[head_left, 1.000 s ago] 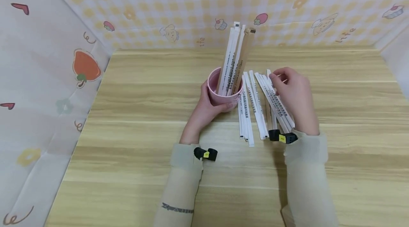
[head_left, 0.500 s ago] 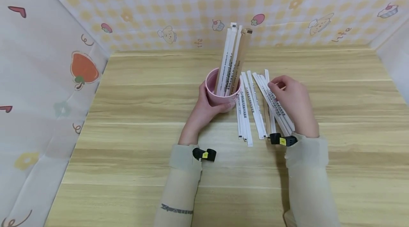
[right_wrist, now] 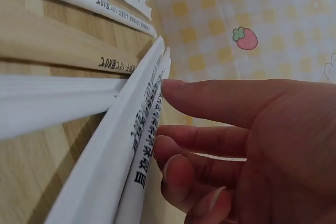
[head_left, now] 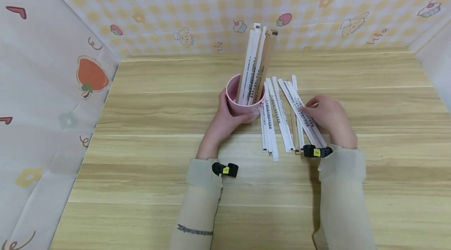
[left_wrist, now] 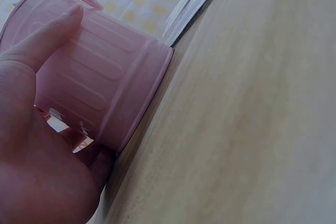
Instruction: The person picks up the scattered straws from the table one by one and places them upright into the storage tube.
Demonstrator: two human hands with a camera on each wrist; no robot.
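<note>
My left hand [head_left: 227,119] grips a pink ribbed metal pail [left_wrist: 94,61], thumb on its near side and fingers around the far left. Inside the pail several paper-wrapped straws [head_left: 251,66] stand upright, white ones and brown ones. To its right, more wrapped straws [head_left: 276,113] lie side by side on the table. My right hand [head_left: 327,117] is at the right edge of this row. In the right wrist view its thumb and index fingertips touch or nearly touch the side of the outermost white straws [right_wrist: 128,145], with a gap between thumb and index finger.
The wood-grain table [head_left: 141,187] extends around both arms. A yellow checked cloth wall [head_left: 211,11] stands behind, and a white printed cloth [head_left: 42,97] hangs at the left. A black wrist camera [head_left: 225,169] is strapped to the left sleeve, another [head_left: 317,151] to the right.
My right hand has come down along the right-hand straws from their far ends toward their middle. The left hand and pail stay put; the head view has shifted slightly.
</note>
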